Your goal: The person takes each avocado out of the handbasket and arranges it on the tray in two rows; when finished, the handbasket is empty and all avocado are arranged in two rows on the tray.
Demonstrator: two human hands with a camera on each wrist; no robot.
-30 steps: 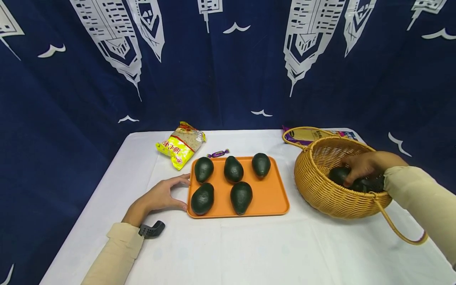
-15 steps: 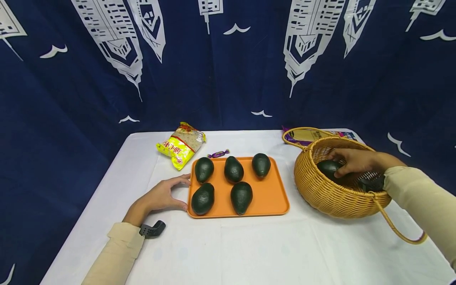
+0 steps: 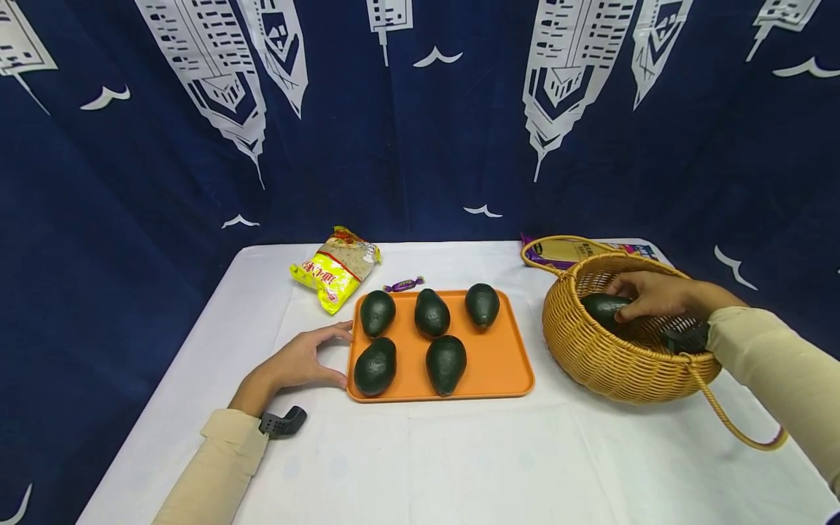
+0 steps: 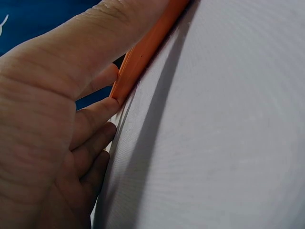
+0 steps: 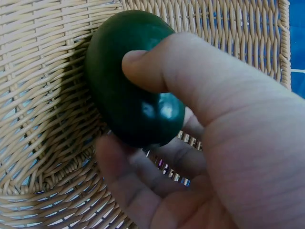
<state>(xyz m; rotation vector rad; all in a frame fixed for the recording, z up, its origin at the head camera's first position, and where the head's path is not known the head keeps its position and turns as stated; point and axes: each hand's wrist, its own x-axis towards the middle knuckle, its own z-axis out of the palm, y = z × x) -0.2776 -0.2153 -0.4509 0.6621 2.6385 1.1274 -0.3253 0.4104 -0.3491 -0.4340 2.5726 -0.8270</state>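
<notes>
Inside the wicker basket (image 3: pixel 590 372), my right hand (image 3: pixel 663 294) holds a dark green avocado (image 5: pixel 114 86). The right wrist view shows the thumb on one side and the fingers curled round its lower end. My left hand (image 3: pixel 298 362) rests against the left edge of an orange tray (image 3: pixel 495 364), its thumb and fingertips touching the rim with the fingers spread. Several avocados lie on the tray: three in the back row and two in front, including a front-left avocado (image 3: pixel 375 367) and a back-right avocado (image 3: pixel 482 305). The fingers under the held avocado are partly hidden.
Behind the tray lie a yellow snack bag (image 3: pixel 337 267) and a small purple wrapped candy (image 3: pixel 403 284). A purple package (image 3: pixel 564 251) is partly hidden behind the basket. One basket handle (image 3: pixel 741 430) hangs toward the front right of the white table (image 3: pixel 459 459).
My right hand has shifted left and slightly up inside the basket, bringing the avocado toward the basket's left wall. The left hand stays at the tray's edge.
</notes>
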